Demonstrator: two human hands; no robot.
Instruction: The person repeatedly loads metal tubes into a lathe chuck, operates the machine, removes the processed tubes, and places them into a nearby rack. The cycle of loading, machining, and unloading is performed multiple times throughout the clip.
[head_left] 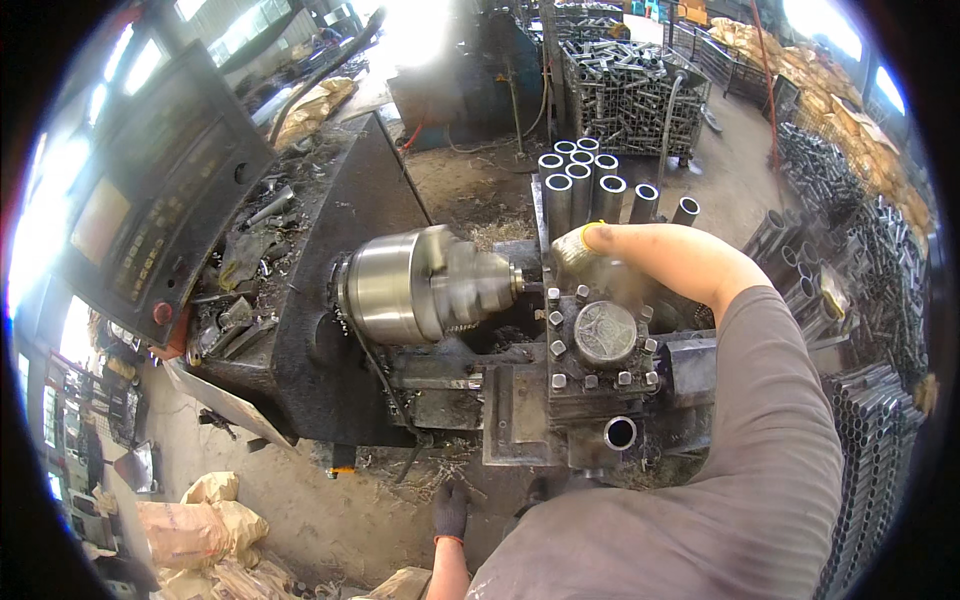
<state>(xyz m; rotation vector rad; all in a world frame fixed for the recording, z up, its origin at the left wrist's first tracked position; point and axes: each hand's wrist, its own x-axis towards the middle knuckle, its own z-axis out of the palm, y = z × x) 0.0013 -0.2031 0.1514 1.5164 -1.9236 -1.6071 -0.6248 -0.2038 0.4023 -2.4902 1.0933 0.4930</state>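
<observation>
Head view: the right hand (578,249), grip unclear, could snag its glove (570,254) if it strayed toward the blurred, apparently spinning chuck (390,288) at nine o'clock; the left hand (450,510) looks loosely open, empty.

Headstock housing (350,215) left of centre, scrap pieces (240,250) on its top; control panel (150,200) farther left. Chuck (385,285) right of housing; tool post (605,335) right of chuck. Right hand (576,250) at tool post's far edge, between it and the upright tubes (580,205) behind. Wire basket (640,142) beyond those, metal parts (620,70) in it. Single tube (621,433) on tool post's near side. Left hand (450,510) low, on machine's near side. Sacks (190,530) on floor (350,520), lower left. Tube stack (870,440) far right.
</observation>
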